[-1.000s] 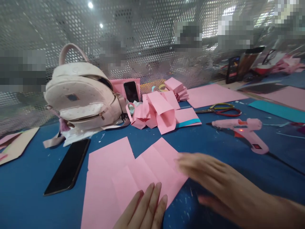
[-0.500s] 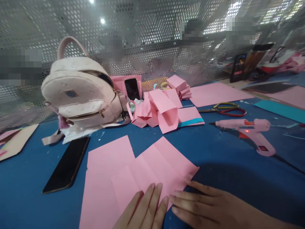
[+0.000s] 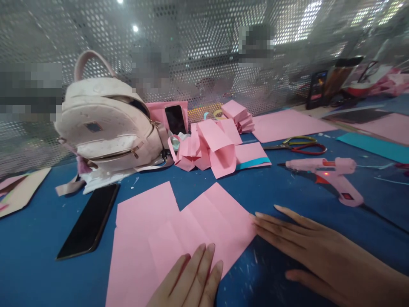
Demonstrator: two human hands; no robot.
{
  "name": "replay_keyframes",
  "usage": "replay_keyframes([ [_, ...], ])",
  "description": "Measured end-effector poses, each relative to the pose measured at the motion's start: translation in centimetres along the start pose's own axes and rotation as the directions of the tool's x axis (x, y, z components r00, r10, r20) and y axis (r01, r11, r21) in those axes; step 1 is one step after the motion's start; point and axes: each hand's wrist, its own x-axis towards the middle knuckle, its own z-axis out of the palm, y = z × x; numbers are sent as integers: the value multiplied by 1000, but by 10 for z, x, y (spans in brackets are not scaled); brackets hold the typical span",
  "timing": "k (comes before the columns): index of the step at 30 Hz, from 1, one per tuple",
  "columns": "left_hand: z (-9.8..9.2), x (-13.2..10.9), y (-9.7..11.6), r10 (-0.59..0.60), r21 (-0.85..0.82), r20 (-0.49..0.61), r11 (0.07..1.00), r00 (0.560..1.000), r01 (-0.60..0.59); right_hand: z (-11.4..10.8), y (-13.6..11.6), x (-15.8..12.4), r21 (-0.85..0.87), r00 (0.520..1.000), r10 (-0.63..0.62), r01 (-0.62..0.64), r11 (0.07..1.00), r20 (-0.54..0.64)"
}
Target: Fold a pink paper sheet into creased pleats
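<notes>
A creased sheet of pink paper point(image 3: 211, 217) lies at an angle over a larger pink sheet point(image 3: 137, 247) on the blue table. My left hand point(image 3: 191, 279) rests flat on the creased sheet near its lower edge, fingers stretched out. At the sheet's right corner, the fingertips of my right hand point(image 3: 303, 247) touch the edge, with the fingers extended and the thumb apart. Neither hand grips anything. A pink glue gun point(image 3: 326, 170) with a lit red light lies beyond my right hand.
A pale pink backpack point(image 3: 108, 123) stands at the back left, a black phone point(image 3: 91, 221) in front of it. Folded pink paper pieces point(image 3: 220, 147) sit mid-table. Scissors point(image 3: 300, 146) with red and yellow handles lie behind the glue gun. A perforated metal screen point(image 3: 198, 51) rises behind.
My right hand has slid up and to the right, from the sheet's lower edge to its right corner, and that corner now lies flatter. The left hand stays in place.
</notes>
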Motion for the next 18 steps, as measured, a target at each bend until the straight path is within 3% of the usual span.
replay_keyframes([
  [2,-5,3,-15,72,-114,7,991,997,-71,-1,2,1,25,999,26,-26,999,-22],
  [4,-13,6,-32,63,-374,38,926,997,-44,-5,8,7,110,999,47,-44,993,-26],
  [6,-21,11,-47,-36,-657,223,733,974,177,-10,16,18,239,1000,32,-31,971,0],
  [7,-24,13,-52,-100,-705,354,625,930,335,-12,20,24,302,999,38,-41,953,16],
  [9,-30,16,-56,-181,-683,553,461,813,567,-17,25,38,400,993,60,-98,911,105],
  [11,-32,18,-54,-211,-647,644,363,736,670,-19,26,51,479,980,41,-130,868,193],
  [14,-35,16,-45,-195,-657,670,293,717,694,-18,24,62,534,960,16,-170,828,280],
  [18,-42,6,-37,-170,-646,669,348,724,679,-16,22,62,566,934,41,-248,786,354],
])
